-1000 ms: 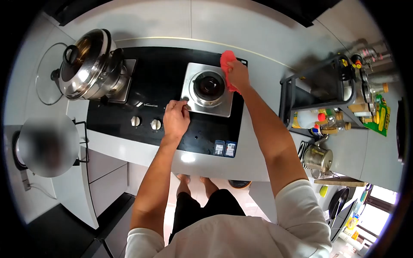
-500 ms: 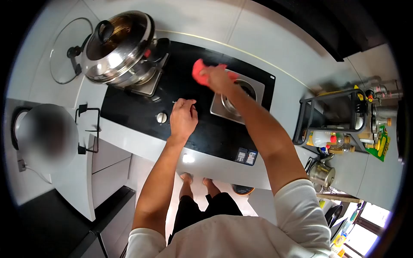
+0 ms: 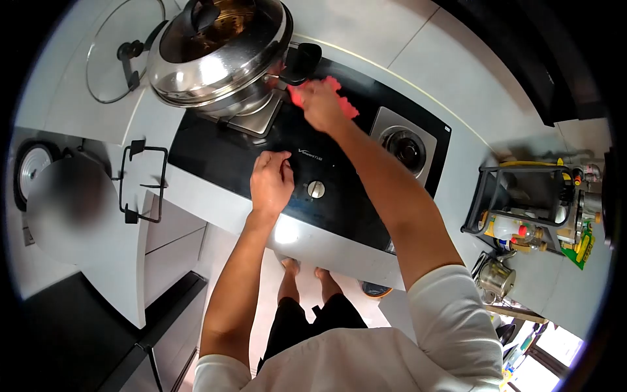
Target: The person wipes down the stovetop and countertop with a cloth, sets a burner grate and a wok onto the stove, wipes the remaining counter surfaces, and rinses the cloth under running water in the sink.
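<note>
A large steel pot (image 3: pixel 222 98) with a domed lid and black handles sits over the left burner plate (image 3: pixel 258 121), its side handle (image 3: pixel 302 64) jutting out just beside the cloth and crowding that part of the cooktop (image 3: pixel 228 144). Behind the pot, a round clear lid (image 3: pixel 108 55) with a dark rim leans at the wall. The right hand (image 3: pixel 320 104) is clamped on a crumpled red cloth (image 3: pixel 346 108), pressed to the glossy black glass between the two burners. The left hand (image 3: pixel 271 183) is over the front of the cooktop, fingers loosely curled; whether it grips anything beneath cannot be told. A silvery knob (image 3: pixel 316 189) is near it, and the right burner (image 3: pixel 408 150) has a dark round centre on a square metal plate. The cooktop is set in a smooth pale desk (image 3: pixel 209 197) against a wall of large light tiles (image 3: pixel 385 39). To the right are a dark-framed rack (image 3: pixel 482 176), bottles, a green packet (image 3: pixel 580 251) and a shiny metal kettle (image 3: pixel 496 277).
</note>
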A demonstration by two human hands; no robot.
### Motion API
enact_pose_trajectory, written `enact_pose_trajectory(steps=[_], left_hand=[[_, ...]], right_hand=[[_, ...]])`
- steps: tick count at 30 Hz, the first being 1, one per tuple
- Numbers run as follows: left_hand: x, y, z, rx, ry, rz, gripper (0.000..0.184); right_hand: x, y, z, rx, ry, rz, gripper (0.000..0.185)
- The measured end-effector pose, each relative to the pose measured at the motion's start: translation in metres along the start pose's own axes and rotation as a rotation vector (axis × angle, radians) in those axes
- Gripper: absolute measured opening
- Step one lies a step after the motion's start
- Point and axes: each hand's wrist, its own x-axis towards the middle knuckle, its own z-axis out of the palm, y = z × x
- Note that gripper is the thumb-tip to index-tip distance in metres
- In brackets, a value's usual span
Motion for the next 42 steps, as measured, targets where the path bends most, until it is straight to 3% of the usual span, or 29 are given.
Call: enact_pose_trajectory(steps=[2,5,8,12,16,18,20,22,24,25,26,29,32,33,34,36,38,40,42], left_hand=[[-0.003,-0.004,-0.005,0.018,-0.005,-0.009,0.020],[-0.008,-0.005,-0.016,0.042,-0.005,-0.001,0.020],[-0.011,-0.006,-0.026,0.036,0.082,0.099,0.022],[-0.017,-0.017,-0.039,0.050,0.077,0.079,0.022],[-0.028,-0.031,-0.040,0.044,0.062,-0.014,0.020],[-0.037,-0.034,-0.041,0.032,0.058,-0.038,0.019],[-0.043,-0.038,-0.043,0.040,0.037,-0.073,0.019],[-0.046,-0.035,-0.049,0.041,0.052,-0.076,0.019],[-0.049,-0.037,-0.051,0.044,0.072,-0.089,0.019],[-0.048,-0.039,-0.050,0.050,0.076,-0.072,0.020],[-0.049,-0.042,-0.052,0.056,0.076,-0.058,0.020],[-0.057,-0.050,-0.059,0.079,0.091,-0.079,0.021],[-0.059,-0.052,-0.075,0.088,0.105,-0.120,0.021],[-0.061,-0.054,-0.078,0.084,0.091,-0.161,0.020],[-0.061,-0.059,-0.080,0.087,0.099,-0.169,0.020],[-0.069,-0.068,-0.081,0.096,0.138,-0.139,0.020],[-0.075,-0.072,-0.084,0.094,0.128,-0.170,0.020],[-0.074,-0.070,-0.091,0.088,0.133,-0.196,0.021],[-0.081,-0.068,-0.101,0.072,0.132,-0.192,0.021]], right_hand=[[-0.030,-0.035,-0.013,0.178,0.077,0.066,0.047],[-0.069,-0.053,-0.052,0.284,-0.099,-0.003,0.047],[-0.084,-0.042,-0.062,0.441,-0.290,-0.221,0.042],[-0.060,-0.055,-0.032,0.424,0.058,0.311,0.033],[-0.041,-0.093,-0.009,0.290,0.147,0.141,0.032],[-0.041,-0.091,-0.014,0.453,0.084,0.062,0.030],[-0.033,-0.073,-0.015,0.687,-0.186,-0.053,0.028],[-0.023,-0.080,-0.013,0.697,-0.127,0.038,0.027],[-0.012,-0.097,0.002,0.527,0.207,0.227,0.026],[-0.012,-0.108,0.009,0.373,0.203,0.088,0.028],[-0.014,-0.115,0.013,0.384,0.197,0.086,0.028],[-0.013,-0.108,0.012,0.677,-0.103,-0.031,0.029],[0.006,-0.110,-0.008,0.604,-0.217,0.056,0.031],[0.011,-0.126,-0.001,0.592,-0.057,0.118,0.027],[0.014,-0.141,0.003,0.598,-0.063,0.109,0.027],[0.003,-0.163,0.010,0.285,0.055,0.060,0.020],[-0.005,-0.159,-0.002,0.286,-0.078,-0.035,0.018],[-0.010,-0.162,-0.011,0.537,-0.401,-0.206,0.021],[-0.008,-0.174,-0.008,0.465,-0.426,-0.169,0.026]])
